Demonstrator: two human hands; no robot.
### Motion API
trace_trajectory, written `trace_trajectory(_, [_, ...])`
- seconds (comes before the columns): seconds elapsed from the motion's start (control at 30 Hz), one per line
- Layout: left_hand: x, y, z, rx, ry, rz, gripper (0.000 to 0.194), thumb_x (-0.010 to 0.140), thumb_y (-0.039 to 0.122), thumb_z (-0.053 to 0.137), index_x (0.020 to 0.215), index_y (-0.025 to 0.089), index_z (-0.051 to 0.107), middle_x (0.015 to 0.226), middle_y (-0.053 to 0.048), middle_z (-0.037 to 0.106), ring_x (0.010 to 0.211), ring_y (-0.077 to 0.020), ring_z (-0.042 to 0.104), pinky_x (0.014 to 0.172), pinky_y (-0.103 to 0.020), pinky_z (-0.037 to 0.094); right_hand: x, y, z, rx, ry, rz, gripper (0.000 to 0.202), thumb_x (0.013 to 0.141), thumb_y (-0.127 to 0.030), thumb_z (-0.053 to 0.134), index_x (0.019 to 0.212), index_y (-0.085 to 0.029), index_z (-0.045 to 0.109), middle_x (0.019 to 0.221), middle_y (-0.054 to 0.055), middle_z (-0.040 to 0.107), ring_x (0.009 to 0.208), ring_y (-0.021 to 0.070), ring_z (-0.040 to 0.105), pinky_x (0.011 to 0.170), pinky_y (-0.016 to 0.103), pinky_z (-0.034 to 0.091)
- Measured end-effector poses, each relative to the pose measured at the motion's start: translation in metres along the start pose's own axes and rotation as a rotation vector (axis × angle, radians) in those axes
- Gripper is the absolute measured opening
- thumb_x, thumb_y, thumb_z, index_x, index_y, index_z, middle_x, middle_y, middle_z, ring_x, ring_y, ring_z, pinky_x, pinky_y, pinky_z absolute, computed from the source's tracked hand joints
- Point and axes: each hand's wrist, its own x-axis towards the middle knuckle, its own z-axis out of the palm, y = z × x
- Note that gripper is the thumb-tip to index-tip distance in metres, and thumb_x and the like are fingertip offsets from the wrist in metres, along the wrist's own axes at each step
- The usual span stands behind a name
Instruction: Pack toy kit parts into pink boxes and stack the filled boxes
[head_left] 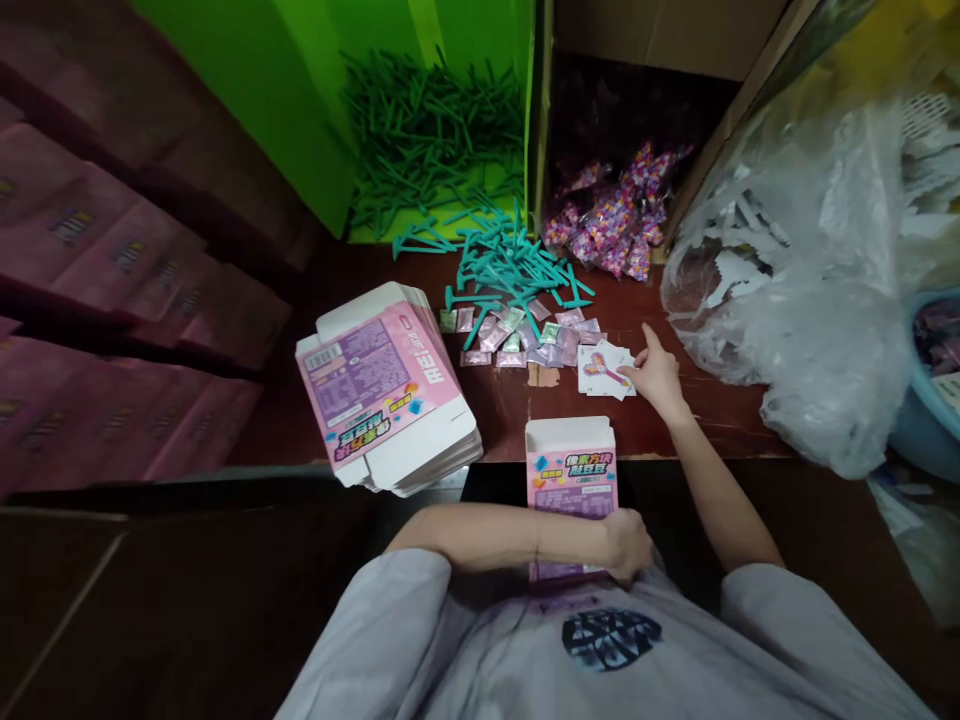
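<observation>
My left hand (628, 545) is wrapped round the lower right side of a pink and purple box (571, 470), held upright against my body with its top flaps open. My right hand (654, 372) reaches to a small fan of white printed cards (600, 370) on the table, its thumb and a finger at the cards' right edge and the index finger stretched forward. Left of the cards lie small pink, purple and green sachets (551, 340). Behind them is a heap of teal plastic hammers (510, 262).
A stack of flat pink boxes (390, 385) stands at the left of the table (622, 305). Behind are a green bin (300, 110) of teal sticks and a carton with bags of colourful pieces (611, 220). Plastic bags (810, 290) and a blue basin (930, 420) are at the right.
</observation>
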Motion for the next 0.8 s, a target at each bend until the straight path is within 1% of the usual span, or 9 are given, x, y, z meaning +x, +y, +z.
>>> trace_trajectory(0.07, [-0.017,0.003,-0.011,-0.014,-0.008,0.180,0.023,0.065,0.032,0.079,0.048,0.022,0.066,0.057,-0.004,0.069,0.053,-0.0201,0.065,0.046,-0.030,0.047,-0.002,0.000,-0.002,-0.052,0.015,0.022,0.075,0.067,-0.035,0.080,0.135,-0.015,0.054,0.106,0.014,0.068,0.102,0.0316,0.060,0.090,0.047,0.045])
trace_trajectory(0.1, [-0.029,0.004,-0.023,-0.030,0.101,0.245,0.018,0.076,0.036,0.072,0.064,0.022,0.072,0.071,-0.004,0.074,0.064,-0.0189,0.068,0.053,-0.029,0.051,-0.002,0.001,-0.002,-0.073,0.009,0.037,0.062,0.068,-0.037,0.080,0.123,-0.015,0.064,0.111,0.016,0.066,0.105,0.0336,0.059,0.091,0.048,0.044])
trace_trajectory(0.17, [-0.058,-0.004,-0.057,-0.075,0.537,0.217,0.023,0.091,0.036,0.055,0.093,0.021,0.073,0.093,-0.005,0.075,0.081,-0.0162,0.070,0.069,-0.027,0.055,-0.004,0.002,-0.001,-0.083,-0.010,0.066,0.041,0.069,-0.039,0.079,0.101,-0.014,0.073,0.111,0.017,0.067,0.104,0.0344,0.061,0.090,0.047,0.045])
trace_trajectory(0.23, [-0.090,-0.024,-0.092,-0.117,1.035,-0.035,0.026,0.096,0.026,0.046,0.105,0.019,0.069,0.098,-0.007,0.074,0.090,-0.0154,0.069,0.081,-0.028,0.055,-0.006,0.002,0.000,-0.072,0.017,0.068,0.036,0.068,-0.038,0.079,0.095,-0.015,0.074,0.105,0.016,0.070,0.097,0.0328,0.064,0.088,0.045,0.046])
trace_trajectory(0.3, [-0.118,-0.058,-0.118,-0.145,1.268,-0.446,0.029,0.094,0.014,0.044,0.112,0.017,0.066,0.105,-0.008,0.072,0.098,-0.0165,0.067,0.088,-0.032,0.054,-0.009,0.002,0.001,-0.037,0.107,0.033,0.031,0.068,-0.035,0.078,0.092,-0.015,0.074,0.097,0.014,0.072,0.090,0.0308,0.065,0.085,0.043,0.046])
trace_trajectory(0.43, [-0.135,-0.135,-0.124,-0.045,1.148,-0.889,0.043,0.084,-0.003,0.041,0.113,0.014,0.068,0.133,-0.015,0.059,0.124,-0.0252,0.056,0.103,-0.043,0.047,-0.019,-0.005,-0.002,0.398,0.359,-0.016,0.014,0.073,-0.031,0.071,0.076,-0.017,0.071,0.073,0.007,0.071,0.069,0.0228,0.065,0.070,0.035,0.050])
trace_trajectory(0.53, [-0.125,-0.169,-0.107,0.031,1.073,-1.026,0.041,0.086,0.002,0.045,0.115,0.017,0.069,0.131,-0.014,0.061,0.124,-0.0285,0.054,0.103,-0.046,0.046,-0.034,-0.013,-0.004,0.776,0.246,-0.090,0.020,0.069,-0.038,0.075,0.074,-0.019,0.070,0.069,0.004,0.070,0.063,0.0203,0.065,0.061,0.032,0.052])
trace_trajectory(0.67, [-0.119,-0.170,-0.097,0.085,1.199,-1.046,0.022,0.088,0.015,0.055,0.102,0.017,0.073,0.109,-0.013,0.071,0.102,-0.0289,0.063,0.090,-0.045,0.050,-0.061,-0.017,-0.002,0.724,-0.028,-0.371,0.015,0.070,-0.036,0.078,0.067,-0.023,0.072,0.067,0.002,0.070,0.068,0.0204,0.066,0.073,0.038,0.054])
trace_trajectory(0.8, [-0.126,-0.133,-0.100,-0.069,1.516,-0.782,0.022,0.093,0.021,0.050,0.092,0.016,0.071,0.091,-0.008,0.073,0.087,-0.0197,0.066,0.082,-0.035,0.050,-0.075,-0.012,-0.005,0.530,-0.085,-0.584,0.012,0.073,-0.032,0.078,0.069,-0.022,0.072,0.077,0.003,0.070,0.077,0.0205,0.065,0.081,0.039,0.051])
